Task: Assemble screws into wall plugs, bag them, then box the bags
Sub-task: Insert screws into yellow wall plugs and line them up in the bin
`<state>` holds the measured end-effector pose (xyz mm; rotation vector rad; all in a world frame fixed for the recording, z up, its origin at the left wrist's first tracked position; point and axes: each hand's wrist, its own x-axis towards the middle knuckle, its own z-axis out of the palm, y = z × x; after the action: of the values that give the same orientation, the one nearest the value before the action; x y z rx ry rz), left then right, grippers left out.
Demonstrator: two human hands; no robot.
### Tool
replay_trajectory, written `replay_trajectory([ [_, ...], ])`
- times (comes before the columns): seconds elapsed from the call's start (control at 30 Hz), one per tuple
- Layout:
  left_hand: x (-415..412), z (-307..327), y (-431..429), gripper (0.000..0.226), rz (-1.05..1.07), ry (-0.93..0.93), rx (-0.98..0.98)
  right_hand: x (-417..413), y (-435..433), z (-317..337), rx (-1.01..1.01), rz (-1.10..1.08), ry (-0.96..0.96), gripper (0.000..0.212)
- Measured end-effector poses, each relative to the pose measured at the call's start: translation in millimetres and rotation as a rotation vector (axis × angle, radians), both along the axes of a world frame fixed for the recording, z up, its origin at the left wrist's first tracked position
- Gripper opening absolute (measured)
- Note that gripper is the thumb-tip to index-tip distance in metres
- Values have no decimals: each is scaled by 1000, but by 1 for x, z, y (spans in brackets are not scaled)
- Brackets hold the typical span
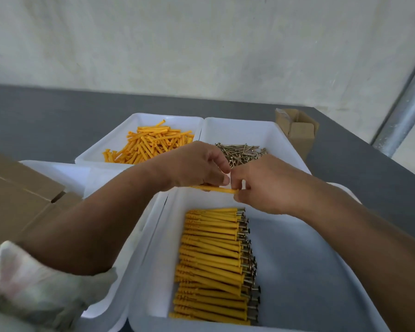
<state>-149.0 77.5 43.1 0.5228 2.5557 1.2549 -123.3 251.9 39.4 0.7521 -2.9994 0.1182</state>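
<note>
One plug (216, 189) was pinched between left hand (197, 166), right hand (261, 185); assembled row (213, 259) lay in near tray (297, 259); far plugs (151, 144), screws (242, 153) plentiful; bagging pending.

Back wall (201, 39): pale off-white, mottled with faint stains, no windows in view. Work surface: dark grey matte tabletop (46, 116), meeting the wall at the rear. Dull silver metal pole (403, 116) stood beyond the table's right edge. Lighting was even and diffuse, with soft shadows.

My left grip (197, 166) and right grip (261, 185) pinch one yellow wall plug (217, 189) by its ends, above the near tray (302, 264) holding assembled plugs (211, 259).
</note>
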Motion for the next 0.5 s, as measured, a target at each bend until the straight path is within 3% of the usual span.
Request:
replay_trajectory([
  [0.17, 2, 9, 1, 13, 11, 147, -189, 3, 2, -13, 88, -45, -71, 15],
  [0.4, 18, 4, 12, 28, -150, 334, -898, 5, -10, -27, 140, -71, -82, 22],
  [0.5, 22, -10, 15, 30, -193, 378, -1011, 5, -9, -27, 149, -65, -101, 24],
])
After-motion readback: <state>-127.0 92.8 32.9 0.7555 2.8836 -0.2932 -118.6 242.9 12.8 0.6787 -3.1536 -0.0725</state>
